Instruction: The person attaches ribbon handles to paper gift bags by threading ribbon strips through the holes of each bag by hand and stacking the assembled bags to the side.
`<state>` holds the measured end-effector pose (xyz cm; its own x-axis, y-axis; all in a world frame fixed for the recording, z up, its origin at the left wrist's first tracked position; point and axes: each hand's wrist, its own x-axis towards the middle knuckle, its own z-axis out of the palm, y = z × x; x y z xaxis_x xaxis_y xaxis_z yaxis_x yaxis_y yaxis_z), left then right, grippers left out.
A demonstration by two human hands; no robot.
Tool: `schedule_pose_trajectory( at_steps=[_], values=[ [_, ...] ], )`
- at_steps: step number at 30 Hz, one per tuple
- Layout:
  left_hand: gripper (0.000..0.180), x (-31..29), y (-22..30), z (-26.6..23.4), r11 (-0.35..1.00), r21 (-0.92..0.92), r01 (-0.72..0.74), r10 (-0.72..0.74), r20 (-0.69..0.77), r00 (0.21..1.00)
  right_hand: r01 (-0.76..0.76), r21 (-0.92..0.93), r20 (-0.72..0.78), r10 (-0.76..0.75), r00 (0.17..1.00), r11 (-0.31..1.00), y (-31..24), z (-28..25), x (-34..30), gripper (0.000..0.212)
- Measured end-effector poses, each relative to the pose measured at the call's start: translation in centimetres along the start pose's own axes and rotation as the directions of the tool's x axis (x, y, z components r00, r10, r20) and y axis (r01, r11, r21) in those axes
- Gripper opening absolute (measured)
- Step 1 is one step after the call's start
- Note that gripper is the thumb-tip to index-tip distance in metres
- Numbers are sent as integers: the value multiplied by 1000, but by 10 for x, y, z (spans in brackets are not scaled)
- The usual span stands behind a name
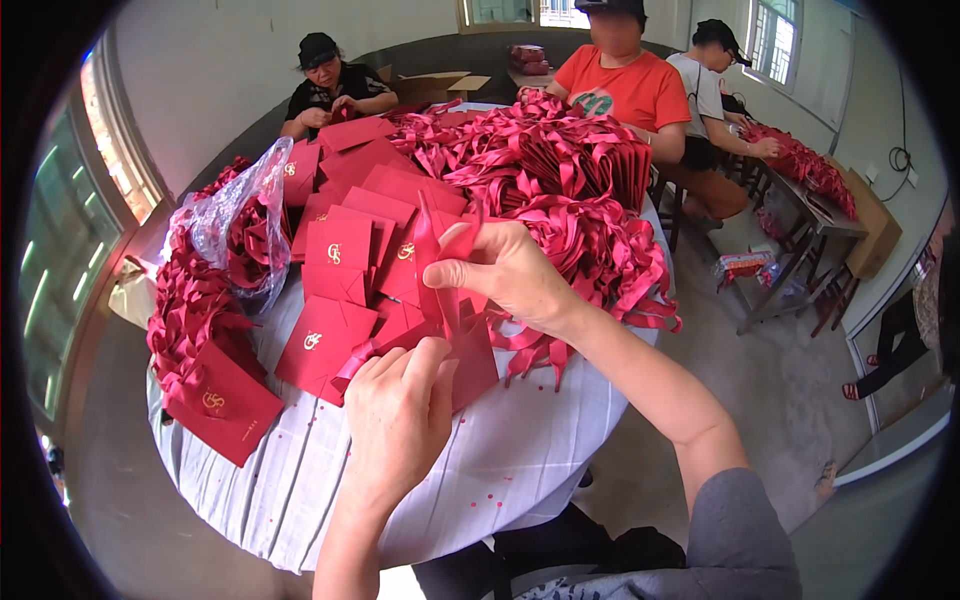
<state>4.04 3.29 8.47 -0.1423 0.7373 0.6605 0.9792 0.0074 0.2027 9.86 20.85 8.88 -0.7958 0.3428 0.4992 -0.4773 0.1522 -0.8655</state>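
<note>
My right hand [515, 275] is closed in a pinch, with a dark red ribbon [428, 235] between thumb and fingers. Lower and to the left, my left hand [398, 410] has its fingers curled over the lower part of the ribbon; its fingertips are partly hidden. A glossy ribbon end [360, 358] shows just beyond its knuckles. Under and behind both hands is a red paper gift bag [475, 370], mostly covered by them. Flat red bags with gold lettering, such as one bag [325, 345] left of my hands, overlap in a loose pile.
A round table with a white cloth [520, 450] carries a large heap of ribboned bags [560, 150]. Clear plastic wrap [255, 225] covers more at the left, beside a stray bag [222, 400]. Two people sit across; another person works at a side table [815, 215].
</note>
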Motion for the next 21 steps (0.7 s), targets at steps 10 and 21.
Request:
schedule_pose_trajectory(
  at_steps=[10,21],
  values=[
    [8,-2,2,-2,1000,17,-4,4,1,1000,-4,-40,-8,4,1000,999,-10,-2,15,17],
    [29,-3,2,-6,1000,-14,-19,20,75,997,1,-60,-10,-2,1000,998,-10,-1,21,19]
  ],
)
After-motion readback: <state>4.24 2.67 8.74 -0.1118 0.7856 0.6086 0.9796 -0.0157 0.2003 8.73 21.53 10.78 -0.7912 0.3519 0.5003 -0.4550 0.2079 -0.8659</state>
